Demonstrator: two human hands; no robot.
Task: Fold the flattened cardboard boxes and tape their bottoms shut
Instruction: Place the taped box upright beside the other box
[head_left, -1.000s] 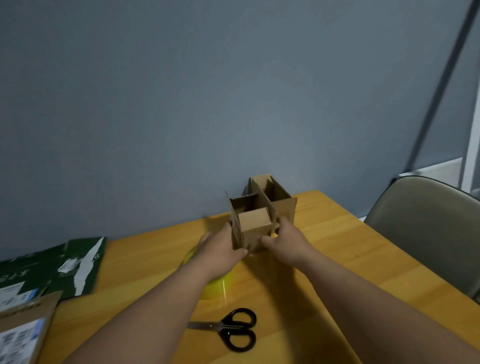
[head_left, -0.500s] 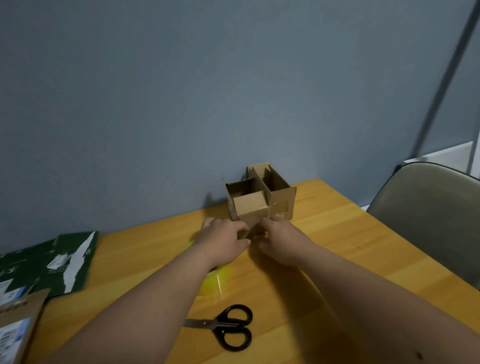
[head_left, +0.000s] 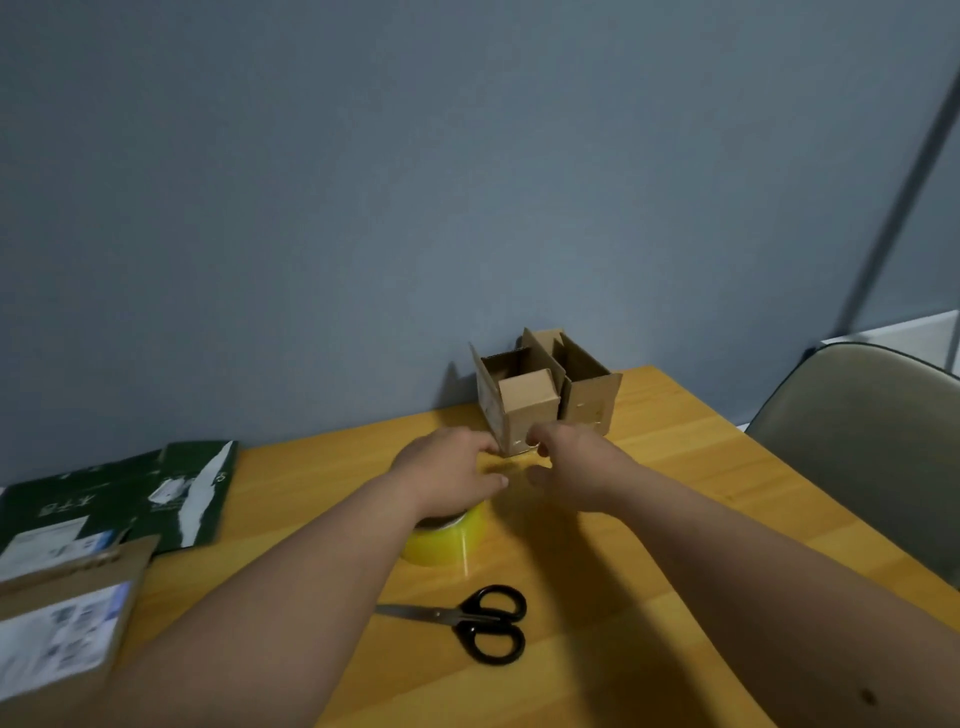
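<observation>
A small brown cardboard box (head_left: 527, 410) with raised flaps stands upright on the yellow wooden table (head_left: 675, 467), touching a second brown open-topped box (head_left: 587, 389) behind it by the grey wall. The left hand (head_left: 449, 475) and the right hand (head_left: 569, 467) meet at the small box's lower front edge; whether either grips it is unclear. Nearer than the box sit a yellow tape roll (head_left: 449, 538) and black-handled scissors (head_left: 483, 621).
</observation>
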